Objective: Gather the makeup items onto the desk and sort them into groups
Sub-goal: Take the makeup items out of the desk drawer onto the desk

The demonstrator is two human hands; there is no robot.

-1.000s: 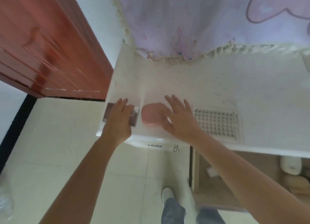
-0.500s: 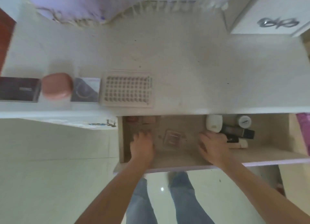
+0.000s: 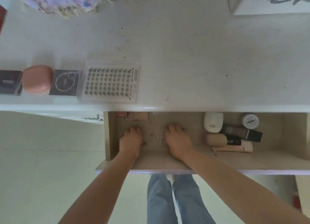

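On the white desk [image 3: 192,59], along its front-left edge, stand a dark palette [image 3: 10,82], a pink compact [image 3: 36,79], a dark square box [image 3: 65,82] and a clear lash tray [image 3: 109,82]. Below it the drawer [image 3: 276,156] is pulled out. My left hand [image 3: 132,139] rests fingers-down on the drawer floor at the left, with nothing seen in it. My right hand [image 3: 177,139] covers a small clear case [image 3: 162,137] in the drawer's middle, fingers curled over it. Only the case's left edge shows.
In the drawer's right part lie a white compact [image 3: 213,122], a round jar [image 3: 250,121], dark tubes [image 3: 243,133], a beige bottle [image 3: 216,139] and a beige tube [image 3: 233,148]. A beige compact [image 3: 136,116] sits at the back left. A white box [image 3: 271,2] stands on the desk's far right.
Both hands left the pink compact and the palette on the desk and went down into the open drawer. My right hand then moved left from the tubes onto the clear case.
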